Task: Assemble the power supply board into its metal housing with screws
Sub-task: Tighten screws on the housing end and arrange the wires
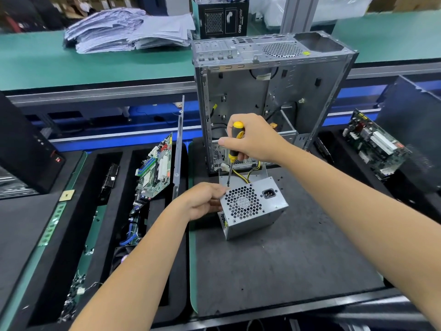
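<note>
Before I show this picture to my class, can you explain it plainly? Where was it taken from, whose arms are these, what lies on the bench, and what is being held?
The one picture comes from a camera worn on a person's head, looking forward and down, so both bare arms belong to that person. No robot is involved. The right hand grips a yellow-and-black screwdriver, its tip pointing down at the top rear edge of a grey metal power supply box with a honeycomb fan grille. The left hand holds that box by its left side, steadying it on a dark work mat. Yellow and black wires run out behind the box. Further back stands an open, bare grey metal computer case. In the black foam tray on the left, a green circuit board leans on edge.
</note>
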